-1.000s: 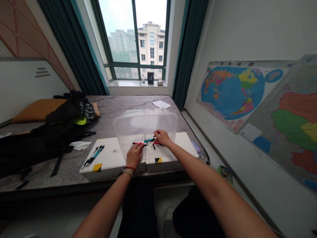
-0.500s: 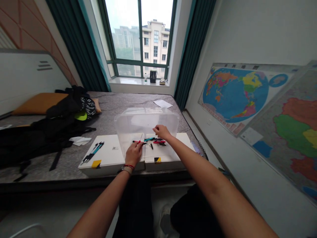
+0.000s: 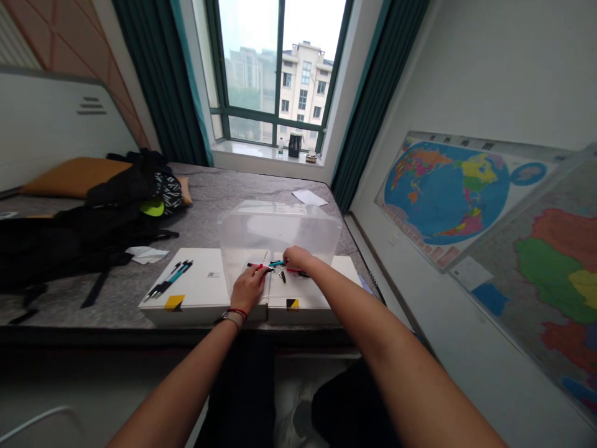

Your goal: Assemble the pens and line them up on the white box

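My left hand (image 3: 249, 289) is closed around a red and black pen (image 3: 255, 266), just in front of a clear plastic bin (image 3: 280, 230). Over the pile of pen parts, my right hand (image 3: 298, 257) has its fingers pinched together and pointing down; whatever they grip is hidden. Beneath and beside it lie a teal pen barrel (image 3: 276, 263), a small dark pen piece (image 3: 282, 277) and red and black parts partly covered by the hand. Several teal and black pens (image 3: 172, 280) rest side by side on the left white box (image 3: 200, 292).
A second white box (image 3: 303, 302) adjoins the left one. Black bags (image 3: 93, 230) and a crumpled tissue (image 3: 147, 254) lie to the left on the grey bed surface (image 3: 209, 186). Behind the bin is a white paper (image 3: 309, 197). Maps (image 3: 448, 186) hang on the right wall.
My right hand has come down and slightly left, from above the pile to the pen parts. My left hand still holds the red and black pen. The camera view has shifted slightly.
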The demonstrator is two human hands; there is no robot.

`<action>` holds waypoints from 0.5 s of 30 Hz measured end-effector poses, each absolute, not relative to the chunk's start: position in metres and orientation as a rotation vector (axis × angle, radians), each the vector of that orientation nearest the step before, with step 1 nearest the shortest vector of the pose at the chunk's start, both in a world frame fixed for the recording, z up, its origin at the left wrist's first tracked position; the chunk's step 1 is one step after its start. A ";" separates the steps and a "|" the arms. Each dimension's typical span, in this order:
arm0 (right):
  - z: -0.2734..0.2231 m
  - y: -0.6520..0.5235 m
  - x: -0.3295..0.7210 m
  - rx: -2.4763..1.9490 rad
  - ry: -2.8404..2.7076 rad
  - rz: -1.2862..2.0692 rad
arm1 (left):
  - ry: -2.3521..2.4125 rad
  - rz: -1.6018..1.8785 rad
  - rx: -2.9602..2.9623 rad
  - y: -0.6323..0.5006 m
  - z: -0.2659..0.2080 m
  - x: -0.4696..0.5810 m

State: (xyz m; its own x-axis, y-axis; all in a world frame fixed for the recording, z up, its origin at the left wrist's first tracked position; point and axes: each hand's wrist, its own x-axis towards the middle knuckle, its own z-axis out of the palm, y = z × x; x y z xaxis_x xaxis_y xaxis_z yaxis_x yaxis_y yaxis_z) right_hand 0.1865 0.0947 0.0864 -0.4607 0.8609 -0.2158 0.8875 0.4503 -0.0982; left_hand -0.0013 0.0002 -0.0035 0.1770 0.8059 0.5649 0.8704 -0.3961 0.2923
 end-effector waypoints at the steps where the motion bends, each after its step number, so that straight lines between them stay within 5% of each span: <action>1: 0.087 0.095 0.184 1.534 2.565 -0.281 | -1.670 -1.023 -2.329 0.000 -0.004 -0.001; 15: 0.088 0.100 0.178 1.404 2.536 -0.113 | -1.687 -1.072 -2.318 0.002 -0.008 -0.006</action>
State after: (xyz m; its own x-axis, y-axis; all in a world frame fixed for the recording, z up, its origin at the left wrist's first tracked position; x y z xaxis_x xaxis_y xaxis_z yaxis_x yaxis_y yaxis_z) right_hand 0.1782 0.1001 0.0877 -0.5095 0.8247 -0.2455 0.8433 0.5353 0.0483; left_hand -0.0058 0.0024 -0.0083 0.1481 0.8052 0.5742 0.8619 -0.3898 0.3243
